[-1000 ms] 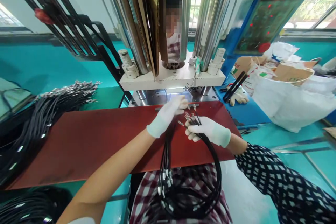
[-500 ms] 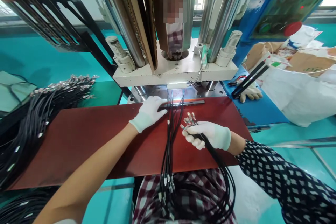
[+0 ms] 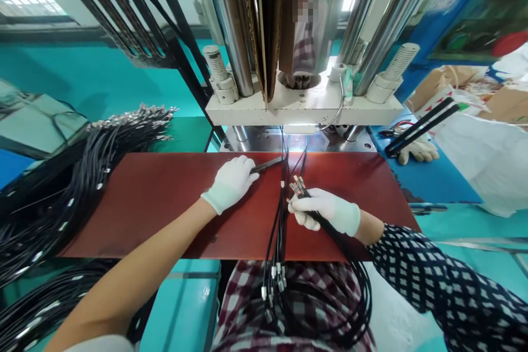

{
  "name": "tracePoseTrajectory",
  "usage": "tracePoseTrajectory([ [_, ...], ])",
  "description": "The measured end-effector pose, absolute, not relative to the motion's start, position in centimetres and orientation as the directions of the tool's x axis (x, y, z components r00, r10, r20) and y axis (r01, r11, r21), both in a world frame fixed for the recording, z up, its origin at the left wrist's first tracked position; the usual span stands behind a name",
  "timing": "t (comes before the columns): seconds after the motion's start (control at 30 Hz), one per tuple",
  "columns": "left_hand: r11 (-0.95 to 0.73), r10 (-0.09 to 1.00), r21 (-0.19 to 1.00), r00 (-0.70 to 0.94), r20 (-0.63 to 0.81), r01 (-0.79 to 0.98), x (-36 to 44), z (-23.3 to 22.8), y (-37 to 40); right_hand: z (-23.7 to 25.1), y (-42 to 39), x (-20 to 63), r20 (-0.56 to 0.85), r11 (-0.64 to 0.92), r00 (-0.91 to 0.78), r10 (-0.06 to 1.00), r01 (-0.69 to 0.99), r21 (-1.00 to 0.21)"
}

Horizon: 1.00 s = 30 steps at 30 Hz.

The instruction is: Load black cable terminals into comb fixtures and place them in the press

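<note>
My gloved left hand (image 3: 231, 181) is closed around the near end of a flat dark metal strip (image 3: 268, 165), whose far end reaches the black cables in front of the press. My gloved right hand (image 3: 325, 210) grips a bundle of black cables (image 3: 344, 250) just below their bare metal ends (image 3: 297, 182), which point up and left. The bundle loops down over the checked apron. Another group of thin black cables (image 3: 281, 220) runs from the lit slot of the press over the red-brown board (image 3: 165, 198) and hangs past its front edge, with pale connectors at the bottom.
The press (image 3: 305, 107) stands behind the board, with steel columns and cardboard at its front. Large cable piles (image 3: 91, 170) lie at left. On the blue surface at right are a spare glove (image 3: 418, 151), black bars and a white sack (image 3: 474, 159).
My left hand has drawn the metal strip leftward, off the right-hand cables. My right hand keeps the cable bundle in nearly the same place. The camera view has swung left.
</note>
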<state>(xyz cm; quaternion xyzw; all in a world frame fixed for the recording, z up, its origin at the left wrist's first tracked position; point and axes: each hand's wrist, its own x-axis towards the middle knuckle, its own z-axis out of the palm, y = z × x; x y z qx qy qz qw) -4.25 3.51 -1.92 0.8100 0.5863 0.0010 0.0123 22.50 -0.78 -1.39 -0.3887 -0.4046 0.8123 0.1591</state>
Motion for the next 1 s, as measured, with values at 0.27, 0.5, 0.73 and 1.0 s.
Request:
tracePoseTrajectory([
  [0.27, 0.173, 0.93, 0.958, 0.283, -0.235, 0.229, -4.7, 1.7, -0.9, 1.2, -2.5, 21.1, -0.398, -0.379, -0.634, 0.663, 0.175, -0.909],
  [0.5, 0.54, 0.771, 0.811, 0.519, -0.37, -0.224, 3.5, 0.7, 1.3, 2.3, -3.2, 19.7, -0.409, -0.335, -0.565, 0.716, 0.236, -0.912],
  [0.73, 0.392, 0.882, 0.885, 0.377, -0.282, -0.253, 4.6, -0.3, 0.4, 1.2, -3.3, 19.9, -0.393, -0.304, -0.5, 0.771, 0.253, -0.918],
  [1.0, 0.238, 0.942, 0.947, 0.288, -0.171, -0.217, 4.2, -0.5, 0.0, 1.1, -3.5, 18.6, -0.41, -0.3, -0.483, 0.774, 0.291, -0.909],
])
